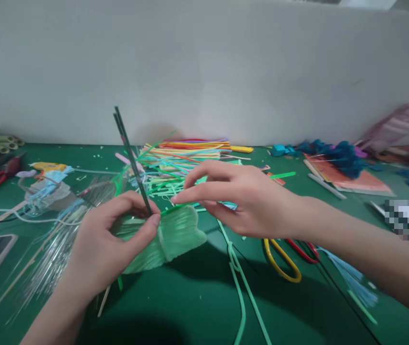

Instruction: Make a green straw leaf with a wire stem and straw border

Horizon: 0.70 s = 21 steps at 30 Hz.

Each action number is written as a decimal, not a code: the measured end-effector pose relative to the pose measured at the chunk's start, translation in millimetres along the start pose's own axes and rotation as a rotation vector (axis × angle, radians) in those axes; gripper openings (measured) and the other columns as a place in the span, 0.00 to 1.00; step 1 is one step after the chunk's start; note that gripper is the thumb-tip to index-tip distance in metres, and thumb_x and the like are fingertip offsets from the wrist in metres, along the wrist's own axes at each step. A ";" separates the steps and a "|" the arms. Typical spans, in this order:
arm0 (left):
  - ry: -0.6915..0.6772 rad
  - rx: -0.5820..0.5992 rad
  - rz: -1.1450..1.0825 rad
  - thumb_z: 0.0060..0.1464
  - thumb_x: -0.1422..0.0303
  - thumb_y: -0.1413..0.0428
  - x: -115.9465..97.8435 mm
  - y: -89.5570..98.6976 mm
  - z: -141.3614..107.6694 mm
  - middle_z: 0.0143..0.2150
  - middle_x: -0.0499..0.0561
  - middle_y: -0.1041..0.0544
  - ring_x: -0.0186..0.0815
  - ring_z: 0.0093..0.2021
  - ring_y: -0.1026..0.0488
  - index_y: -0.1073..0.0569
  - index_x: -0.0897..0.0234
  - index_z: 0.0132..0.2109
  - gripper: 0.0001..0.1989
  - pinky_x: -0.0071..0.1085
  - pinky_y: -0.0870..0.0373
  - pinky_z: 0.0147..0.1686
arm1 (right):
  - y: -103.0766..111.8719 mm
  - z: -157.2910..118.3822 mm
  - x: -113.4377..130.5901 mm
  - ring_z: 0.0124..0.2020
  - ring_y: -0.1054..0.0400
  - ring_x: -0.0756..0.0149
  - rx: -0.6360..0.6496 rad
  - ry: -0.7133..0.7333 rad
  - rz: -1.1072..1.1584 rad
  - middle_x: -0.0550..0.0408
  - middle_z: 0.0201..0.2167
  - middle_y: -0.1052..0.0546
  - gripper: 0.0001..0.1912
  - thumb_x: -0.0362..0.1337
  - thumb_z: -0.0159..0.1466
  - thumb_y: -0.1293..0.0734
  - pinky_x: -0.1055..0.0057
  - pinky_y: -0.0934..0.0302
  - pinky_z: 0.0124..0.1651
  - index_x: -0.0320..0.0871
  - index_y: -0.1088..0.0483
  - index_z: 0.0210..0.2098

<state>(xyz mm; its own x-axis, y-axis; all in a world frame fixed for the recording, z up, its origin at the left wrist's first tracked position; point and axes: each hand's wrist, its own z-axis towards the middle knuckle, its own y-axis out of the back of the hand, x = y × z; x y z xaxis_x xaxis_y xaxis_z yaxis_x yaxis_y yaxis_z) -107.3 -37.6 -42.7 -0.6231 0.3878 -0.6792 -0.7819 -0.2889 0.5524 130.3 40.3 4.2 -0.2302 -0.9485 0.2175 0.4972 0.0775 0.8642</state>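
My left hand (118, 244) is closed around a light green ribbed piece (182, 230), made of narrow strips lying side by side with a band across it. Two thin dark rods (129, 153) rise at a slant from between its thumb and fingers, against the piece. My right hand (236, 199) hovers by the piece's upper edge, fingers stretched and apart. Its foremost fingertip is close to that edge; whether it touches, I cannot tell. From below the right hand, long pale green strips (238, 278) hang down across the green table (197, 311).
Behind my hands lies a pile of coloured strips (186, 153). Scissors with yellow and red handles (283, 263) lie under my right forearm. Clear thin rods (56, 249) and a yellow glue gun (48, 167) are at left. Blue fuzzy pieces (348, 158) rest on an orange packet (355, 182).
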 end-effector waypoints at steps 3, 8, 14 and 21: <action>-0.011 -0.010 0.000 0.54 0.67 0.39 1.9 0.9 -1.1 0.33 0.40 0.22 0.29 0.33 0.25 0.24 0.55 0.35 0.01 0.23 0.28 0.35 | -3.1 3.8 -1.2 0.43 0.31 0.67 0.080 0.049 -0.038 0.51 0.53 0.28 0.27 0.19 0.60 0.42 0.71 0.36 0.40 0.49 0.25 0.51; -0.058 0.023 -0.015 0.56 0.69 0.41 5.9 2.0 -2.7 0.36 0.41 0.22 0.30 0.37 0.25 0.25 0.54 0.38 0.03 0.23 0.28 0.38 | -5.0 8.2 -3.2 0.45 0.32 0.64 0.127 0.087 -0.119 0.49 0.52 0.28 0.29 0.19 0.59 0.42 0.72 0.39 0.36 0.49 0.25 0.52; -0.074 0.021 -0.035 0.55 0.71 0.40 8.8 1.5 -3.4 0.37 0.43 0.23 0.30 0.38 0.25 0.25 0.57 0.37 0.04 0.25 0.29 0.40 | -4.9 11.5 -1.1 0.41 0.34 0.64 0.180 0.091 -0.186 0.49 0.49 0.28 0.29 0.19 0.57 0.42 0.72 0.43 0.33 0.48 0.25 0.50; 0.049 -0.073 -0.097 0.53 0.71 0.39 1.4 -3.2 -4.1 0.36 0.44 0.23 0.31 0.36 0.25 0.25 0.58 0.39 0.06 0.27 0.27 0.40 | -5.9 19.3 1.3 0.43 0.35 0.60 0.227 0.095 -0.211 0.47 0.46 0.29 0.28 0.19 0.57 0.41 0.69 0.45 0.35 0.46 0.28 0.53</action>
<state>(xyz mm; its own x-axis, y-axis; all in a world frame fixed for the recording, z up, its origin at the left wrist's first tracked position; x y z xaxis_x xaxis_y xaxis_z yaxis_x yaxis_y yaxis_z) -105.8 -39.7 -47.4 -0.5432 0.3745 -0.7514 -0.8367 -0.3154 0.4477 111.0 44.5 8.1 -0.2237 -0.9746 -0.0113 0.2454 -0.0675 0.9671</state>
